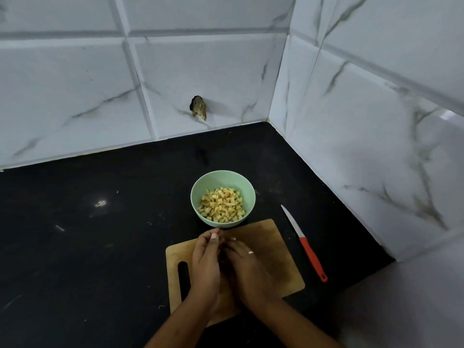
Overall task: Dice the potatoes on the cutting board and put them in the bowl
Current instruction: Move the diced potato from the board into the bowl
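Black stone countertop (pixel 100 247) set in a corner of white, grey-veined tiled walls (pixel 75 84); a ragged dark hole (pixel 198 108) breaks the rear wall just above the counter.

Pale green bowl (pixel 247 189): stands upright on the counter just beyond the far edge of the cutting board, roughly half filled with diced potato (pixel 222 207) in small yellow cubes.

Wooden cutting board (pixel 276 259): lies flat and slightly skewed at the near centre, its handle slot (pixel 183 280) on the left side. No whole potato shows on the bare parts of the board.

Knife (pixel 305 244): red handle, pale blade, lying on the counter just right of the board and apart from it, tip pointing away from the person. Neither hand touches it.

Left hand (pixel 206 264): held on edge over the board, fingers gathered and pointing toward the bowl, thumb tip against the fingertips; whether it grips anything cannot be told.

Right hand (pixel 247 264): back upward, fingers stretched out loosely toward the left hand and meeting it; a ring (pixel 251 252) shows on one finger. The space between the two hands is hidden.
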